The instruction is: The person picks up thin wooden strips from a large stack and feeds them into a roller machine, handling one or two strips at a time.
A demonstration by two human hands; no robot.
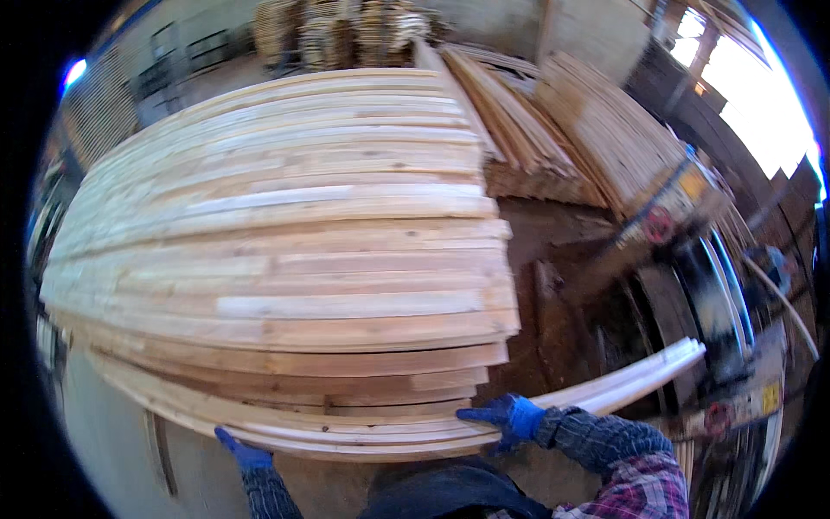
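Observation:
Across my front runs a bundle of several long, pale wooden boards (372, 435), lying side by side and stretching past the big stack to the right. My left hand (245, 451), in a blue glove, grips the near edge, with its fingers hidden beneath the wood. Further right, my right hand (512, 419), also blue-gloved, is closed around the same boards, with fingers over the top. Just beyond the bundle stands a wide stack of pale planks (346, 259), layered flat, with uneven right ends.
At the right stands a machine with a red handwheel (659, 225) and another red handwheel (717, 419) nearer me. Brown timber (510, 112) and a leaning board pile (605, 121) lie at the back right. Wood stacks (328, 35) stand by the far wall.

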